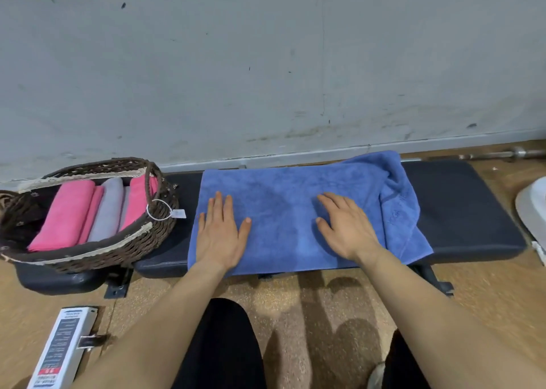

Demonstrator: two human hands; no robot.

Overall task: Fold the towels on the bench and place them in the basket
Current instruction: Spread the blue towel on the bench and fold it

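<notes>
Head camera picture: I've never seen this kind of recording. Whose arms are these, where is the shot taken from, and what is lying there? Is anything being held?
No machine here: a person works with bare hands, and one wide-angle camera on their head looks forward and down. So the arms reaching in from below are the wearer's own. The left hand and right hand lie flat, fingers spread, on a blue towel spread over a dark padded bench by the wall. Neither hand grips anything; they press on the cloth. The towel's right end is bunched. At the bench's left end sits a wicker basket with pink and grey folded towels inside.
</notes>
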